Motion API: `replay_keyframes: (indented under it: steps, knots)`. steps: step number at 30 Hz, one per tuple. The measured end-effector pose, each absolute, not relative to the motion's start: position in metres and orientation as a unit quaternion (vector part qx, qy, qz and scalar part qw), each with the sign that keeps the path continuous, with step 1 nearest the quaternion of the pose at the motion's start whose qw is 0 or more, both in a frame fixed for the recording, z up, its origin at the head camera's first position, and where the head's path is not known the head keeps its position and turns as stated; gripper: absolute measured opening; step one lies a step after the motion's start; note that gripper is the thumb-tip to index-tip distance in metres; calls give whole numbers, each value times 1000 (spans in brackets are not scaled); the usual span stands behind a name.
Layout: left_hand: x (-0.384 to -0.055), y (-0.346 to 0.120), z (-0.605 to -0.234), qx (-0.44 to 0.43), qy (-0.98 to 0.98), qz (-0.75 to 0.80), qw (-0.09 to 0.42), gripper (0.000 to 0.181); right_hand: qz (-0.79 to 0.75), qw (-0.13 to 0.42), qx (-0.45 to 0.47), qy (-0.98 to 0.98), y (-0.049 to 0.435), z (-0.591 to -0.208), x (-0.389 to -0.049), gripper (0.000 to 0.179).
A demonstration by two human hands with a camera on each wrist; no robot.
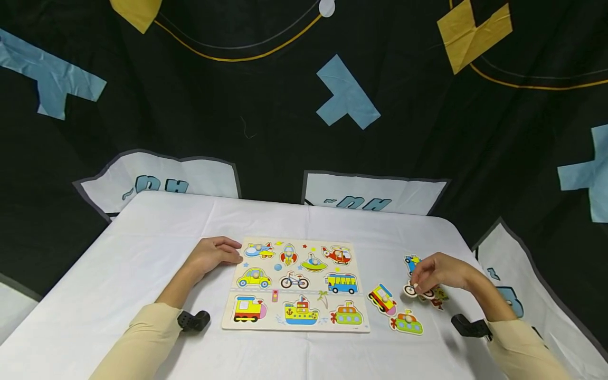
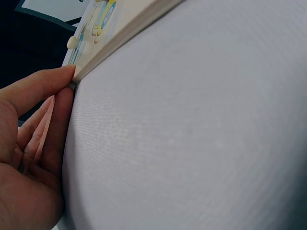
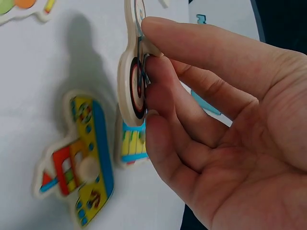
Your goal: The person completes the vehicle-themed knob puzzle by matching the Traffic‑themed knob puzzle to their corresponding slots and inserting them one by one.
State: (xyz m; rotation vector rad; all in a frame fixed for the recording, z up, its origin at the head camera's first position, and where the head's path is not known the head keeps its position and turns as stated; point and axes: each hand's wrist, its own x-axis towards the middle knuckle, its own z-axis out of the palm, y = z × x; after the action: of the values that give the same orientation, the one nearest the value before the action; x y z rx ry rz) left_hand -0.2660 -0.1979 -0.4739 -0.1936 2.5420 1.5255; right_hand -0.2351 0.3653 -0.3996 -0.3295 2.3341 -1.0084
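Note:
A wooden vehicle puzzle board (image 1: 229, 316) lies on the white-covered table. At its upper left corner my left hand (image 1: 209, 258) pinches the edge, with the thumb (image 2: 45, 86) on top and a finger against the side. To the right of the board, my right hand (image 1: 439, 270) holds a bicycle puzzle piece (image 1: 409, 290) tilted above other pieces. In the right wrist view that piece (image 3: 125, 91) stands nearly on edge between thumb and fingertips. Below it lies a ship piece (image 3: 99, 139) with a round knob, beside a partly hidden blue and yellow piece (image 3: 132, 152).
Between board and right hand lie a train piece (image 1: 382, 300) and a submarine piece (image 1: 406, 322). A blue piece (image 1: 411, 262) shows behind the right hand. Beyond the table's far edge hangs a dark patterned cloth (image 1: 275, 116).

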Motion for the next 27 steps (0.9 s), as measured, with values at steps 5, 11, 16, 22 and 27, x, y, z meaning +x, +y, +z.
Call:
replay_keyframes:
  steps: [5,11,16,22,27]
  knots:
    - [-266,-197,-474,-66,853,510,83,45,-366,286,-126,876,352,-396,-244,22]
    - [-265,-198,-472,-65,852,513,83,45,-350,283,-127,884,335,-393,-255,20]
    - [-265,-198,-473,-65,851,514,84,45,-339,281,-128,889,320,-394,-262,22]
    - [-267,-198,-475,-66,851,514,86,45,-324,278,-137,894,299,-394,-267,21]
    - [-267,-198,-476,-67,849,516,90,45,-321,275,-145,895,279,-394,-273,20]
